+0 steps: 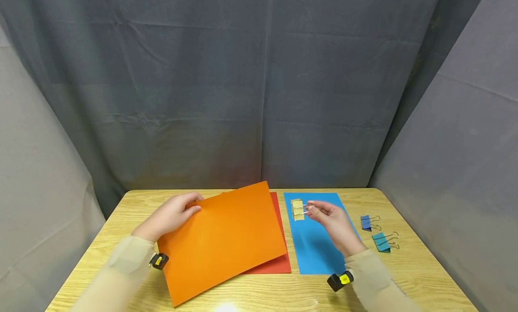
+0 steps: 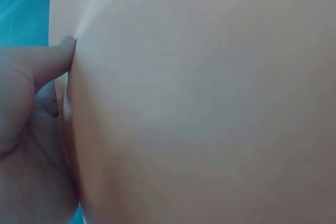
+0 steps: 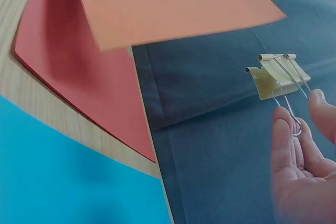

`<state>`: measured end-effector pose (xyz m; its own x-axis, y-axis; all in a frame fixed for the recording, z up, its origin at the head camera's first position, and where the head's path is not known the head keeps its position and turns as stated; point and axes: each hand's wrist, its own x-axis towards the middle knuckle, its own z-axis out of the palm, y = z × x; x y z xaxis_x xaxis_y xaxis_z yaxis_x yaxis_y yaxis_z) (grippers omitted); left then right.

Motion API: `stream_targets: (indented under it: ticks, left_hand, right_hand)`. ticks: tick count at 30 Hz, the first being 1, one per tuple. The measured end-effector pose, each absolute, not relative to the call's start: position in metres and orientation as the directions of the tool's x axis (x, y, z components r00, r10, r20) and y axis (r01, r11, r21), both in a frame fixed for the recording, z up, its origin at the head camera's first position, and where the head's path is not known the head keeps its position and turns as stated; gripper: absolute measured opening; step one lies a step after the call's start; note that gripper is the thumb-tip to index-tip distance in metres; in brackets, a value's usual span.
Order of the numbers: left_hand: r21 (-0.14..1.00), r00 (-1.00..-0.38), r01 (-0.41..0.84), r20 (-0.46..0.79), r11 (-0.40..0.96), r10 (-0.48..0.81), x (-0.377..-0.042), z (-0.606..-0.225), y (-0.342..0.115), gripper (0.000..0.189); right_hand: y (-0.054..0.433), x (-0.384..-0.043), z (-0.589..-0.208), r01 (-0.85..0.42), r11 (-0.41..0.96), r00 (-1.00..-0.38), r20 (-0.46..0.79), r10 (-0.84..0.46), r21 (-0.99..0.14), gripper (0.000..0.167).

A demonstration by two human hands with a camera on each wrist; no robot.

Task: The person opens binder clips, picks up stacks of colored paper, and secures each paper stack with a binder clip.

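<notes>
My left hand (image 1: 178, 215) pinches the upper left edge of an orange sheet (image 1: 226, 240), thumb on the front face and fingers behind. The sheet is raised and tilted, overlapping a red sheet (image 1: 279, 262) that lies on the table. In the left wrist view the sheet (image 2: 199, 98) fills most of the picture. My right hand (image 1: 333, 224) holds a yellow binder clip (image 1: 297, 209) by its wire handles, above a blue sheet (image 1: 319, 253). In the right wrist view, thumb and fingers are on the handles and the clip's (image 3: 278, 77) jaws are parted, with nothing between them.
Two more binder clips, a dark blue one (image 1: 366, 222) and a teal one (image 1: 381, 242), lie to the right of the blue sheet on the wooden table (image 1: 421, 276). A grey curtain (image 1: 194, 100) hangs behind the table's back edge.
</notes>
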<state>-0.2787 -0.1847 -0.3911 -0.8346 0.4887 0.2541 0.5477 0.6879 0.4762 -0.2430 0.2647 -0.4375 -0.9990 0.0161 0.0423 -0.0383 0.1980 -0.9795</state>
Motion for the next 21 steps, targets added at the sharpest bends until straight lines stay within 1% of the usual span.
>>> stream_targets:
  ticks: [6, 13, 21]
  left_hand:
    - [0.470, -0.825, 0.561, 0.255, 0.681, 0.504, -0.280, -0.392, -0.176, 0.017]
    - [0.465, -0.811, 0.580, 0.257, 0.669, 0.525, -0.280, -0.391, -0.170, 0.015]
    - [0.480, -0.813, 0.574, 0.237, 0.664, 0.532, -0.276, -0.388, -0.164, 0.014]
  right_hand:
    - [0.256, -0.242, -0.441, -0.036, 0.176, -0.999, 0.037, 0.004, -0.984, 0.050]
    - [0.247, -0.241, -0.444, -0.026, 0.147, -1.000, 0.026, -0.002, -0.989, 0.046]
    - [0.241, -0.239, -0.446, -0.019, 0.139, -1.000, 0.019, 0.001, -0.990, 0.047]
